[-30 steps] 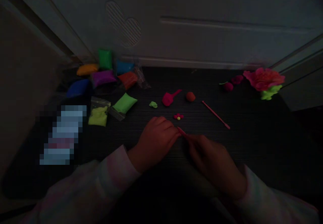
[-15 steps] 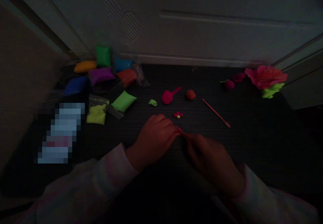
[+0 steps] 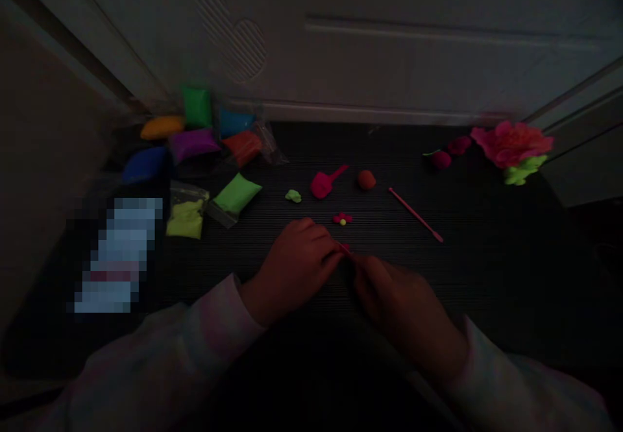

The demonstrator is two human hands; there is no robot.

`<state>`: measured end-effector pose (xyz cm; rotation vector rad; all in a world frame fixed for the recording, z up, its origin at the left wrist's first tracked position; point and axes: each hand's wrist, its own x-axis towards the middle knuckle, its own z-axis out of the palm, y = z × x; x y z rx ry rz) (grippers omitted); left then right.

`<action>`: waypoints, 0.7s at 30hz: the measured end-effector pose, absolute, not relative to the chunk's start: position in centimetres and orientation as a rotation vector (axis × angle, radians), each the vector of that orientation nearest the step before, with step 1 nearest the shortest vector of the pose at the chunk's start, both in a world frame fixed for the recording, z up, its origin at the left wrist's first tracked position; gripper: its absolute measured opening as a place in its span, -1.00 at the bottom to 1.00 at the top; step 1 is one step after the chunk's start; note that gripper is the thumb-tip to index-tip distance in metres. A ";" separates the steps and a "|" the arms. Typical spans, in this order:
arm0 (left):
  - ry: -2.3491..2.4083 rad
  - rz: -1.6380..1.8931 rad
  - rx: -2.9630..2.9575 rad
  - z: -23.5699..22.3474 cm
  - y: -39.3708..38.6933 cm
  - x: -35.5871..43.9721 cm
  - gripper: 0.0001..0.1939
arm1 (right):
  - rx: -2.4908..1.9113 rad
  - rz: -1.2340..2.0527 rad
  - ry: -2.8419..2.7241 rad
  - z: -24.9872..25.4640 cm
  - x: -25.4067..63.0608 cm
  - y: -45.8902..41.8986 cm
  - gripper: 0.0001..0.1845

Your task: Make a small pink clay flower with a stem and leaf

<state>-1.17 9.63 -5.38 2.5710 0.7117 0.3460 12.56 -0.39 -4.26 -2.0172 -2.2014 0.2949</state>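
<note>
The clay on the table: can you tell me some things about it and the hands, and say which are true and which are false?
1. Both hands meet at a small pink piece of clay. True.
2. The left hand holds the pink stick. False: the stick lies alone on the dark table, to the right of the hands.
3. A tiny red flower with a yellow middle lies just beyond the hands. True.
4. The big pink flower sits by the clay bags. False: it is at the far right, the bags at the far left.
5. The right hand rests on the light green bag. False: it is well away from it.
</note>
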 end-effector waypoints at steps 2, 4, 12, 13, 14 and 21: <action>0.722 0.366 2.562 -5.4 9.7 -1.1 -0.82 | -2.025 0.302 -2.205 -4.2 12.4 -0.3 -0.88; 0.734 0.384 2.555 -5.4 9.7 -1.1 -0.82 | -2.034 0.299 -2.205 -4.2 12.4 -0.3 -0.88; 0.729 0.370 2.571 -5.3 9.7 -1.0 -0.84 | -2.078 0.281 -2.206 -4.2 12.2 -0.4 -0.85; 0.730 0.366 2.574 -5.3 9.7 -1.0 -0.84 | -2.069 0.265 -2.207 -4.2 12.2 -0.4 -0.84; 0.720 0.359 2.576 -5.2 9.8 -1.1 -0.85 | -2.055 0.251 -2.202 -4.3 12.1 -0.3 -0.83; 0.607 0.420 2.447 -3.7 11.8 -2.5 -0.91 | -1.890 0.328 -1.904 -4.7 12.4 -0.8 -0.80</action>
